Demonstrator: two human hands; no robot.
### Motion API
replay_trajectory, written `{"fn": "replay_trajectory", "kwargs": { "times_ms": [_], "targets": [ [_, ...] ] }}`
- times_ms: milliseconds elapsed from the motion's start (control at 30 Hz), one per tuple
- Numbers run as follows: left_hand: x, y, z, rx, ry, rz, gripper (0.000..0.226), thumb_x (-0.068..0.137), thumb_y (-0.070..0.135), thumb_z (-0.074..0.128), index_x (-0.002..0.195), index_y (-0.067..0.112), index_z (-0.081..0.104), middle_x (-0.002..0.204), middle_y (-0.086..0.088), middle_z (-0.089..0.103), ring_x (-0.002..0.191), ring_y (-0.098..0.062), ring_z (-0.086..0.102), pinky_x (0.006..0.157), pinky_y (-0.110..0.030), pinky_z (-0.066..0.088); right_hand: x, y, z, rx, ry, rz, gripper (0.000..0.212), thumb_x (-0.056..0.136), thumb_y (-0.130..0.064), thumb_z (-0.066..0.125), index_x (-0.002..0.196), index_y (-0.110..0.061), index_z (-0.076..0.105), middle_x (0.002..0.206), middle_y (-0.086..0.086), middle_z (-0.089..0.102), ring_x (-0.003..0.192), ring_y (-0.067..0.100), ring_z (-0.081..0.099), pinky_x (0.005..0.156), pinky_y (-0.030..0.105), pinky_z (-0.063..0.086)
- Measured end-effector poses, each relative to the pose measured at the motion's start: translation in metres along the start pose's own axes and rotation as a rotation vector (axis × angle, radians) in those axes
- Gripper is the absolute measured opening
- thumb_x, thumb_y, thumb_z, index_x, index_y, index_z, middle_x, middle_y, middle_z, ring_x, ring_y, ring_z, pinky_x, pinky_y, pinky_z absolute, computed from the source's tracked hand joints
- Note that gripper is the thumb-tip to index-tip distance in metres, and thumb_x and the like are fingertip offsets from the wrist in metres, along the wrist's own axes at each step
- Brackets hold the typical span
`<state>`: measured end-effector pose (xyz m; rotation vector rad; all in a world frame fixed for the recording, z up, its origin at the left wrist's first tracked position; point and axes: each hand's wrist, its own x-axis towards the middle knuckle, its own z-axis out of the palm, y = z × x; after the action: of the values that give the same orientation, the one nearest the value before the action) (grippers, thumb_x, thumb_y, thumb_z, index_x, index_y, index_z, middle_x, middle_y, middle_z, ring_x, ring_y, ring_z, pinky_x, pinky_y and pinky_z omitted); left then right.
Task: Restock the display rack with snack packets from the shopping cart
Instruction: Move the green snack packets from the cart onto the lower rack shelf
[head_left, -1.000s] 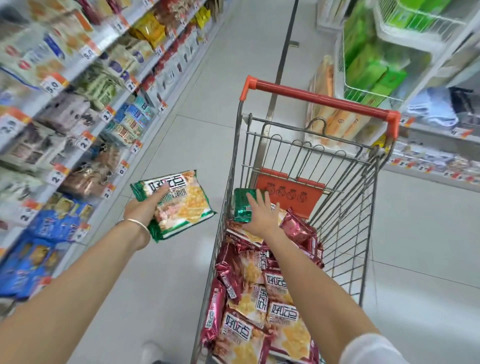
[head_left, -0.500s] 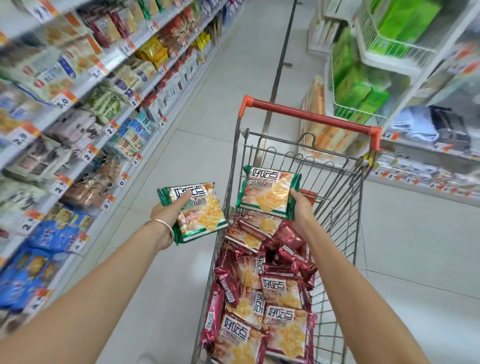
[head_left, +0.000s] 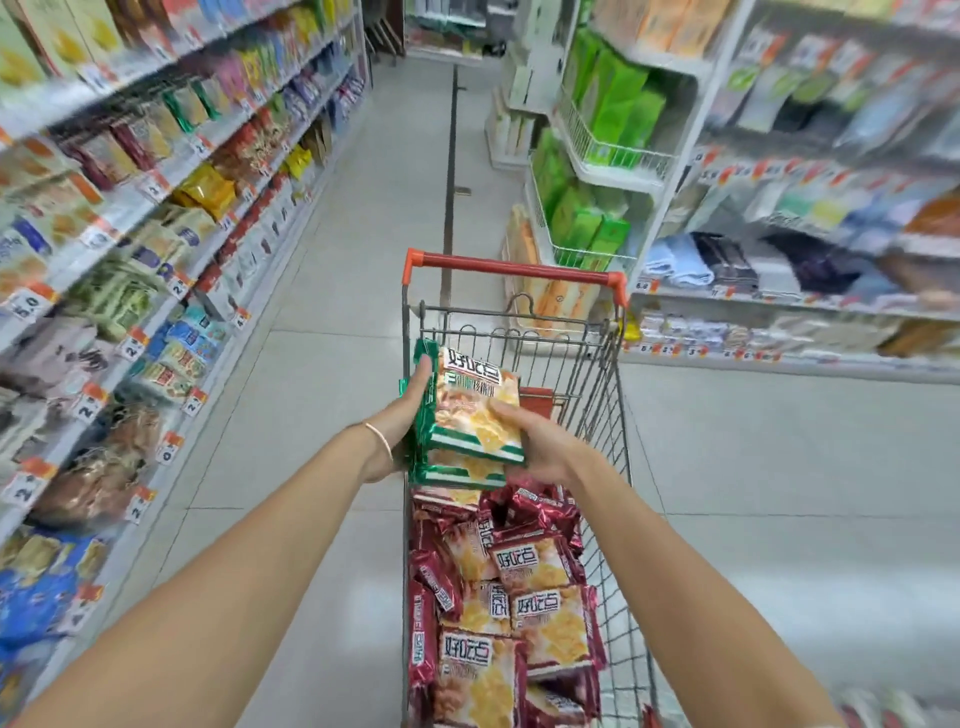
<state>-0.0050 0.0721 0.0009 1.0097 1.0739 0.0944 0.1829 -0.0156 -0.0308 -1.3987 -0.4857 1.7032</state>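
Over shopping cart (head_left: 592, 364), near its left wall, my left grip (head_left: 401, 415) clasps green snack packets (head_left: 470, 410) by their left edge. My right grip (head_left: 545, 447) holds same stack from right, thumb on top packet. Red packets (head_left: 524, 597) lie heaped in cart below. Display rack (head_left: 156, 218) runs along my left side.
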Motion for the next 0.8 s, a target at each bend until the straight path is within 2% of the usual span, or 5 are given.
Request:
{"fn": "replay_trajectory", "kwargs": {
  "times_ms": [200, 433, 633, 733, 800],
  "targets": [
    [-0.007, -0.008, 0.038, 0.322, -0.243, -0.023, 0.135, 0.037, 0.081, 0.082, 0.149, 0.023, 0.037, 0.145, -0.020, 0.051, 0.128, -0.039, 0.054, 0.104, -0.060, 0.043, -0.093, 0.051, -0.011, 0.099, 0.174, -0.120, 0.045, 0.086, -0.033, 0.065, 0.123, -0.009, 0.056, 0.105, 0.007, 0.072, 0.097, 0.026, 0.067, 0.101, 0.045, 0.049],
    [-0.064, -0.082, 0.151, 0.512, -0.484, 0.058, 0.140, 0.038, 0.087, 0.078, 0.154, 0.026, 0.030, 0.161, -0.011, 0.031, 0.143, -0.037, 0.036, 0.113, -0.064, 0.028, -0.256, 0.171, 0.019, 0.388, 0.628, -0.300, 0.028, 0.097, -0.034, 0.056, 0.105, -0.011, 0.071, 0.101, 0.007, 0.075, 0.095, 0.023, 0.068, 0.105, 0.041, 0.045],
    [-0.132, -0.178, 0.291, 0.674, -0.746, 0.254, 0.132, 0.029, 0.096, 0.070, 0.131, 0.014, 0.059, 0.129, -0.012, 0.065, 0.117, -0.035, 0.063, 0.104, -0.055, 0.048, -0.421, 0.277, 0.060, 0.598, 1.029, -0.409, 0.019, 0.086, -0.020, 0.070, 0.102, -0.010, 0.071, 0.095, 0.005, 0.076, 0.084, 0.019, 0.072, 0.082, 0.033, 0.057],
    [-0.221, -0.212, 0.332, 0.785, -0.837, 0.344, 0.147, 0.028, 0.099, 0.065, 0.147, 0.015, 0.043, 0.144, -0.010, 0.054, 0.130, -0.033, 0.053, 0.110, -0.053, 0.041, -0.492, 0.323, 0.073, 0.651, 1.167, -0.443, 0.021, 0.090, -0.021, 0.069, 0.108, -0.010, 0.071, 0.099, 0.004, 0.076, 0.088, 0.019, 0.072, 0.085, 0.033, 0.055],
    [-0.271, -0.233, 0.356, 0.785, -0.903, 0.377, 0.137, 0.050, 0.088, 0.071, 0.157, 0.017, 0.023, 0.159, -0.010, 0.034, 0.143, -0.033, 0.037, 0.117, -0.053, 0.031, -0.533, 0.348, 0.076, 0.660, 1.251, -0.468, 0.022, 0.092, -0.020, 0.068, 0.112, -0.010, 0.070, 0.101, 0.004, 0.076, 0.088, 0.018, 0.072, 0.084, 0.032, 0.055]
  ]
}}
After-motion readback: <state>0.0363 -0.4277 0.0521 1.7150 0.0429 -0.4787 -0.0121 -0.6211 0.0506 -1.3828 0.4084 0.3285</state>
